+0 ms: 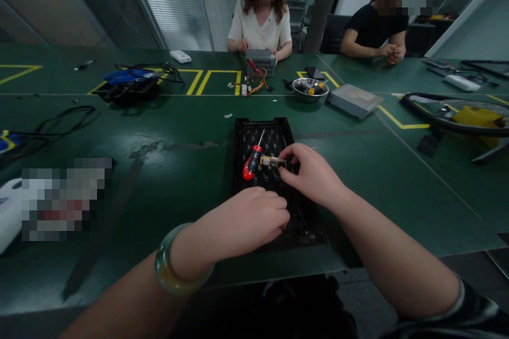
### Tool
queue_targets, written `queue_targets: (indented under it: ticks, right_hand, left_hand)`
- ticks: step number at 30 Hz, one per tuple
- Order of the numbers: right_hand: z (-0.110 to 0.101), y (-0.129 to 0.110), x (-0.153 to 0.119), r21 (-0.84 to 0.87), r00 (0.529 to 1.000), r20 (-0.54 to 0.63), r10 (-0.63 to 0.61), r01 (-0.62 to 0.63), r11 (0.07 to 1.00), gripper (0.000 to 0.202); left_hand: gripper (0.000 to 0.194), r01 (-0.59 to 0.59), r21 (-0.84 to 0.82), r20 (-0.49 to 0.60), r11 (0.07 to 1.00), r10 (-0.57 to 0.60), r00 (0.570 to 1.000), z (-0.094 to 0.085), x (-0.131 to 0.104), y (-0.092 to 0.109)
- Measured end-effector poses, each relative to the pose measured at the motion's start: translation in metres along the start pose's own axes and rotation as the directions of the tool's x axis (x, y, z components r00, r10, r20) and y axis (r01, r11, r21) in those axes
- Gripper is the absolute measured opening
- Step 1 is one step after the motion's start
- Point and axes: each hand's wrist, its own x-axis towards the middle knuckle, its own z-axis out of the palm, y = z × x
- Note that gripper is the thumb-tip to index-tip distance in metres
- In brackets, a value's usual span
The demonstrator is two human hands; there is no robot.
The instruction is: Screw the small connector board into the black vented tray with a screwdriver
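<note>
My right hand (312, 172) pinches a small circuit board (271, 161) with light connectors along its edge, holding it over a black plastic tray (237, 140) with a studded floor. A red-and-black screwdriver (252, 163) lies in the tray, just left of the board, its shaft pointing away from me. Above the tray's near part is my left hand (250, 217), its fingers curled closed and a green bangle (167, 270) on the wrist. Whatever those fingers may hold is hidden. Dark small parts at the tray's near end are too dim to make out.
Beyond the tray stand a metal bowl of tools (310, 90), a flat metal box (353, 100) and a bundle of coloured wires (254, 83). A black wheel-like rim (457, 127) lies right; a blue-and-black item (129, 82) sits left. Two people sit opposite.
</note>
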Motion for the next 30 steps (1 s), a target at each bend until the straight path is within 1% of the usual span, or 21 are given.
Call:
queue_targets:
  ticks: [6,8,10,12,13,16,17,19,21,23,24,26,28,30]
  right_hand:
    - [-0.003,-0.002,0.0,0.044,0.998,-0.058,-0.002,0.005,0.999,0.016]
    - [-0.003,-0.002,0.0,0.053,0.997,-0.075,-0.004,0.008,0.999,0.017]
    - [-0.004,-0.001,0.0,0.055,0.995,-0.097,-0.002,0.008,0.998,0.017]
    - [-0.005,-0.001,0.0,0.066,0.992,-0.127,0.014,-0.006,0.998,0.018]
    - [-0.007,-0.001,0.0,0.075,0.989,-0.143,0.027,-0.016,0.997,0.017]
    - [-0.014,-0.005,-0.003,0.115,0.982,-0.173,0.072,-0.052,0.992,0.018]
    - [-0.017,-0.007,-0.004,0.152,0.983,-0.163,0.084,-0.059,0.987,0.018]
    - [-0.023,-0.014,-0.008,0.293,0.991,-0.083,0.102,-0.074,0.953,0.019]
    - [-0.03,-0.021,-0.013,0.467,0.994,0.071,0.08,-0.104,0.878,0.021]
    - [-0.036,-0.029,-0.019,0.559,0.972,0.233,0.015,-0.146,0.816,0.026]
    - [-0.037,-0.032,-0.022,0.554,0.954,0.3,-0.015,-0.161,0.817,0.028]
    - [-0.038,-0.036,-0.028,0.465,0.908,0.415,-0.054,-0.16,0.871,0.029]
    - [-0.036,-0.04,-0.034,0.338,0.856,0.513,-0.069,-0.127,0.933,0.026]
    - [-0.031,-0.044,-0.039,0.252,0.813,0.575,-0.091,-0.07,0.965,0.025]
  left_hand:
    - [0.01,0.002,0.081,-0.019,0.997,-0.001,1.0,-0.002,-0.001,0.007]
    - [0.013,0.002,0.078,-0.029,0.997,0.0,1.0,-0.005,-0.002,0.009]
    - [0.016,0.019,0.049,-0.044,0.999,-0.017,0.999,-0.01,-0.003,0.006]
    - [0.017,0.079,0.004,-0.056,0.997,-0.078,0.995,-0.014,-0.005,-0.002]
    - [0.016,0.126,-0.019,-0.057,0.992,-0.127,0.99,-0.016,-0.006,-0.008]
    - [0.014,0.284,-0.024,-0.03,0.959,-0.285,0.958,-0.016,-0.008,-0.032]
    - [0.014,0.314,-0.027,-0.016,0.949,-0.314,0.949,-0.014,-0.009,-0.039]
    - [0.012,0.368,-0.07,0.007,0.927,-0.368,0.93,-0.01,-0.01,-0.05]
    - [0.013,0.396,-0.127,0.029,0.909,-0.396,0.918,-0.007,-0.01,-0.057]
    - [0.015,0.404,-0.169,0.032,0.899,-0.404,0.914,-0.005,-0.01,-0.059]
    - [0.016,0.4,-0.181,0.034,0.898,-0.401,0.915,-0.005,-0.01,-0.06]
    - [0.016,0.388,-0.193,0.041,0.901,-0.388,0.921,-0.006,-0.01,-0.061]
    - [0.017,0.369,-0.194,0.047,0.909,-0.367,0.929,-0.007,-0.01,-0.062]
    - [0.018,0.351,-0.193,0.028,0.916,-0.353,0.935,-0.007,-0.01,-0.063]
